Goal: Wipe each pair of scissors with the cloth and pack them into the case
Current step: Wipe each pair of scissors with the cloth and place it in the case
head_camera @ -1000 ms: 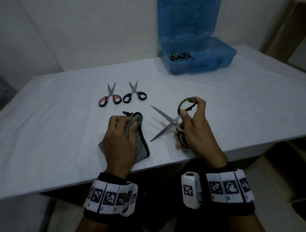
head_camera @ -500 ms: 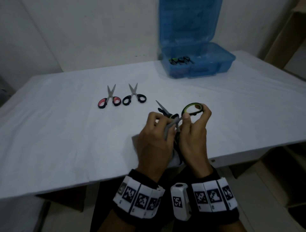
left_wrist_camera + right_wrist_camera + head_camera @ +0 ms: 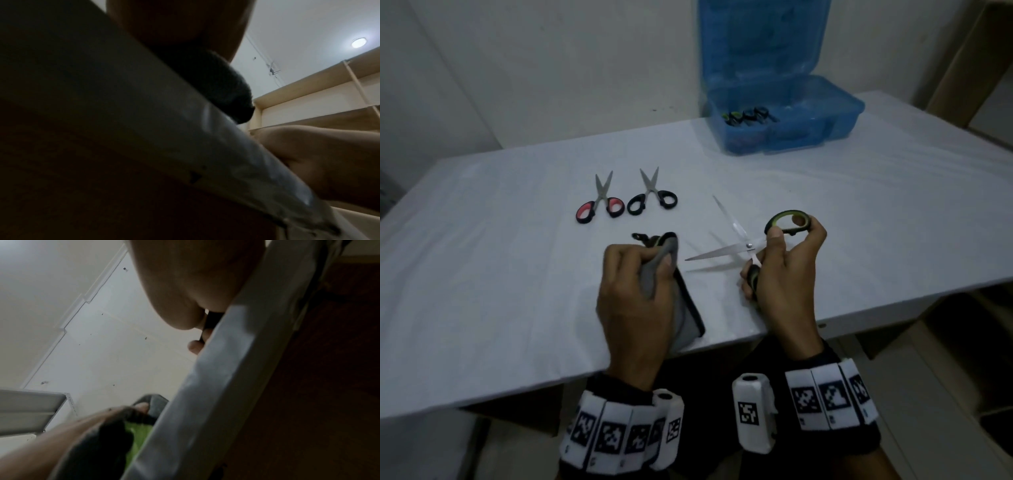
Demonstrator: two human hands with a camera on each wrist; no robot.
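R hand [image 3: 787, 270] pinches green scissors [image 3: 753, 246] by both loops, blades splayed toward 9 o'clock so L hand [image 3: 635, 294], fingers curled round cloth [image 3: 681, 308], can wipe each.

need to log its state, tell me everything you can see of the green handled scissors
The green handled scissors have black handle loops lined in green, silvery metal-looking blades and a small pivot screw. They are spread wide open in an X, blade tips pointing left and away, above the white table's near edge. The right hand grips both loops, one farther out, one nearer the person. The grey cloth, held in the left hand, sits apart to the left, not touching the blades.
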